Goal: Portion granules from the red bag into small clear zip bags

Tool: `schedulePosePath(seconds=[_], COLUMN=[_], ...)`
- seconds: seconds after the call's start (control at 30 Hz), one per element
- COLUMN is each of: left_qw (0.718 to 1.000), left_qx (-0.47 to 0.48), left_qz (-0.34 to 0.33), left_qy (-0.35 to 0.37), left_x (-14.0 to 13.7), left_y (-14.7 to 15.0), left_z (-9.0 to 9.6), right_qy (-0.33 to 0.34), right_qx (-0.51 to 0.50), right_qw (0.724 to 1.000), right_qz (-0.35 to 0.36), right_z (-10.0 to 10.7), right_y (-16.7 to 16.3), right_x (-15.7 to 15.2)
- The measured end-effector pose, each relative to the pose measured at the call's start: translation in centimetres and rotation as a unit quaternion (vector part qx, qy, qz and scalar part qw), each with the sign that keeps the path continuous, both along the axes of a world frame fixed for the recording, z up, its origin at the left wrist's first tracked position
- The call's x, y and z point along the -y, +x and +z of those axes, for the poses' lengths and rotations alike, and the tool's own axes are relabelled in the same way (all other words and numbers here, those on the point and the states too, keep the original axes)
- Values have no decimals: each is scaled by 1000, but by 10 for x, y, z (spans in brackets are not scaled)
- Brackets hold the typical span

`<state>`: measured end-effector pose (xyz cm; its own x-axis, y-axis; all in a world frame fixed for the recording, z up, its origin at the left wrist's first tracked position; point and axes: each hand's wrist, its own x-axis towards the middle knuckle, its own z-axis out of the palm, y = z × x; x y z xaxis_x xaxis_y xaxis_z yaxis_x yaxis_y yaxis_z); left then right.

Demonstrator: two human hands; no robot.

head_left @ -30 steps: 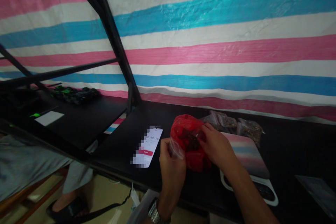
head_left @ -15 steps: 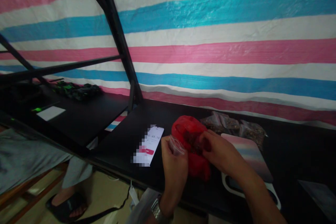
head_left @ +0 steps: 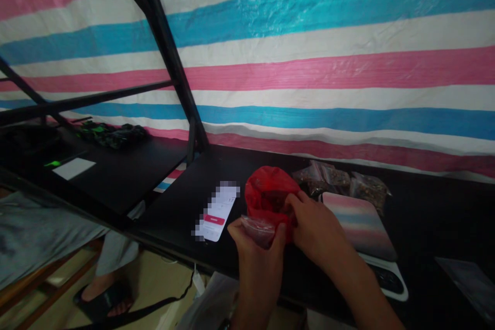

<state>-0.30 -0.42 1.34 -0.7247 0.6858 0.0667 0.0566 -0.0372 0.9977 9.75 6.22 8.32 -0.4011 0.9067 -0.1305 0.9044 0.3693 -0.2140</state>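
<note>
- On the far left, a dark bundle with green bits [head_left: 112, 135] is lying on a black table [head_left: 154, 162], and a white sheet [head_left: 73, 168] is resting nearer.
- Farther right, a lit phone [head_left: 222, 216] is lying on the black desk [head_left: 174, 216], just left of the hands.
- The left hand [head_left: 260, 263] is clamping a small clear bag [head_left: 257, 228] between thumb and fingers, at the near side of the red bag; I cannot tell whether anything is lying inside it.
- The red bag [head_left: 266, 179] is standing on the desk with its mouth gaping upward — dark contents [head_left: 274, 200] are showing within, too dim to name.
- The right hand [head_left: 315, 221] is reaching its fingers to the red bag's right side and mouth; I cannot tell whether they are closing on anything.
- Beyond that hand, filled clear bags [head_left: 369, 188] are lying in a row at the far side, holding brown, dry-looking bits.
- Nearer, a white scale [head_left: 400, 289] is sitting partly behind the right forearm — its shiny pad [head_left: 358, 216] is carrying nothing visible.
- At the near right, a flat clear sleeve [head_left: 466, 278] is lying on the desk.
</note>
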Motion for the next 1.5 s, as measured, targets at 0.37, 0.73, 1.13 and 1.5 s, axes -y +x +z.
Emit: schedulePosePath(seconds=[0.37,0.73,1.13,1.5], left_qw=[997,925,936,963], left_qx=[-29,-249,-242,-251], left_qz=[24,61,90,9], left_qy=[65,282,239,101], left_x=[-15,-28,-31,-34], left_y=[-29,-48,-59,-41], left_z=[-3,-16,-17,-32], right_qy=[33,43,57,56], right_qx=[-42,-23,-85,-74], right_qw=[998,998,993,992], right_qz=[-19,-37,-65,-81], right_z=[-5,-18,-21,-26], right_y=[-1,-11,-20,-21], right_x=[8,-1,3,-16])
